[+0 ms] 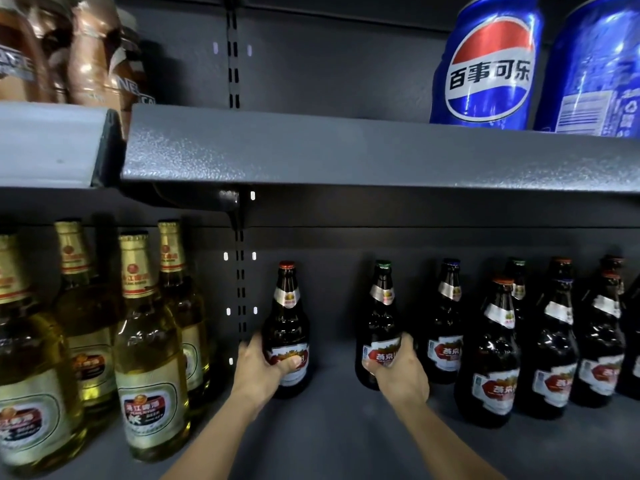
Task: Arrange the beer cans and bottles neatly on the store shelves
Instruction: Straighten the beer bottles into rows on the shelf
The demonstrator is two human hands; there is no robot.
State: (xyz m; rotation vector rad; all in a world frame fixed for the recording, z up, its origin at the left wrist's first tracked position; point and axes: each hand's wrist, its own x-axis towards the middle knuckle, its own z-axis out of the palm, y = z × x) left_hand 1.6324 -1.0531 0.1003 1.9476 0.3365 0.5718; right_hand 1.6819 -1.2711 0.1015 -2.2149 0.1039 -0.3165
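Two dark brown beer bottles stand upright on the lower grey shelf [329, 427]. My left hand [263, 368] grips the red-capped bottle [286, 317] around its lower body. My right hand [398, 368] wraps the label of the green-capped bottle [381, 313], a gap's width to the right. More dark bottles [498, 348] of the same kind stand in rows at the right. Clear bottles of pale beer with gold foil necks [149, 358] fill the left side of the shelf.
The upper shelf edge [346, 154] overhangs close above the bottle tops. On it stand two blue cola cans [488, 64] at the right and brown coffee bottles [86, 53] at the left. A slotted upright [241, 289] runs down the back panel.
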